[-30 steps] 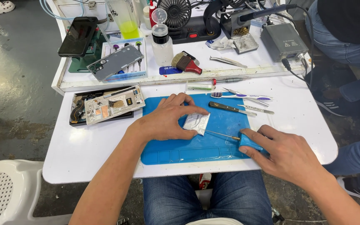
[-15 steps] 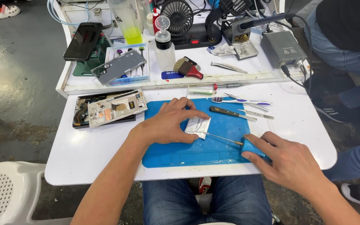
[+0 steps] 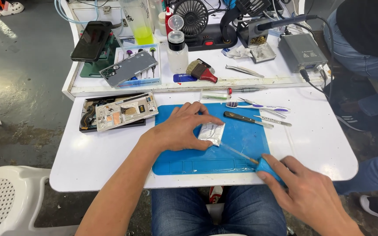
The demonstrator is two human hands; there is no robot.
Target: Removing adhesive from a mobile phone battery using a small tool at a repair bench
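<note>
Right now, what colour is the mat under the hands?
Blue. The mat shows best in the head view, lying on the white table.

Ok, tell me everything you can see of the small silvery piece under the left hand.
The silvery piece is a small, flat, roughly square part that looks like shiny metal or foil, with faint raised lines on its face. It lies flat near the middle of the blue mat. The left hand pins it by its left edge. The thin tip of the blue-handled tool, held by the right hand, reaches its lower right corner.

a single head-worn view looks steeply down, from close above, onto the white table (image 3: 84, 161).
</note>
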